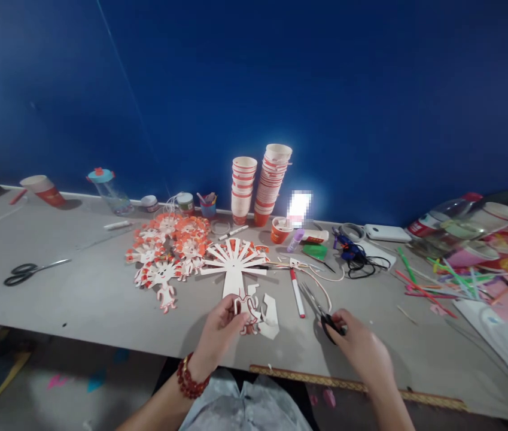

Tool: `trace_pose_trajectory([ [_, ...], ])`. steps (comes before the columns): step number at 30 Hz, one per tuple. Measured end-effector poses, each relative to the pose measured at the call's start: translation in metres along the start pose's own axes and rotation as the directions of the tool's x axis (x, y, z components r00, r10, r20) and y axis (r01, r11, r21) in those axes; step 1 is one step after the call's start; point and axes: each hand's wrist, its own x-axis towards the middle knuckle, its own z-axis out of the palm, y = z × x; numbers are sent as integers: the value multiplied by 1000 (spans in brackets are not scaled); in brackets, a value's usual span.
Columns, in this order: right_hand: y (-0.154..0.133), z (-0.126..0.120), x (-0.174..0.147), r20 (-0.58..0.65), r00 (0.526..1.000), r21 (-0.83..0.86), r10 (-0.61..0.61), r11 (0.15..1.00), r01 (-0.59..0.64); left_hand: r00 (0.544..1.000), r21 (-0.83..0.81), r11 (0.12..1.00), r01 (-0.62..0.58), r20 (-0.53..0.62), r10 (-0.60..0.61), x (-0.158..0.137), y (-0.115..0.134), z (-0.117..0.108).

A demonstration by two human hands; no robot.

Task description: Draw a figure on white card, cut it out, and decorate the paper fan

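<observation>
My left hand (222,326) is closed on a small white paper cutout (245,311) with red outlines, pinched between thumb and fingers above the table's front part. My right hand (356,341) has its fingers on the black handles of a pair of scissors (328,323), whose slightly parted blades point away to the upper left. Just beyond my left hand lies a white paper piece cut into fanned strips (234,272). White paper scraps (270,317) lie beside the cutout. A red and white marker (297,293) rests left of the scissors.
Finished-looking orange and white paper figures (164,272) are heaped to the left. Two tall stacks of paper cups (242,191) stand by the blue wall. Another pair of scissors (33,270) lies far left. Colourful strips and bottles (464,272) crowd the right side.
</observation>
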Motion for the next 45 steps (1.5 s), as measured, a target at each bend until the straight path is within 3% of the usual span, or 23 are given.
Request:
trace_pose_trajectory([
  [9,10,-4,6,37,992,38,-117,993,116,1000,-22,1000,15,7,-15,-2,2,2],
  [14,-30,-16,-10,-67,994,167,-84,981,95,998,-52,998,46,38,-44,0,-4,4],
  [16,-60,-14,-19,-48,985,369,-164,914,170,998,-46,998,47,53,-45,1,-7,5],
  [19,-105,-3,-28,44,943,666,-331,713,219,992,-26,999,40,121,-37,1,-11,6],
  [21,-127,7,-29,82,922,763,-379,619,187,989,-15,999,33,147,-31,0,-14,6],
  [25,-145,23,-26,100,924,821,-368,555,133,989,-3,999,38,145,-37,-3,-20,5],
  [30,-147,30,-25,141,913,808,-382,578,117,995,59,998,36,90,-41,-2,-25,-2],
  [33,-139,32,-26,135,902,759,-410,628,172,999,142,989,35,3,-36,3,-18,-24],
  [36,-123,34,-24,59,941,712,-335,675,195,964,313,948,-55,-230,132,6,0,-55],
  [38,-111,36,-22,-10,967,678,-256,709,194,925,463,884,-66,-303,228,4,13,-71],
  [41,-97,40,-21,-96,975,628,-198,749,214,915,584,811,-42,-303,266,1,23,-80],
  [45,-90,47,-27,-156,968,534,-197,808,251,922,700,713,-48,-243,301,5,10,-86],
])
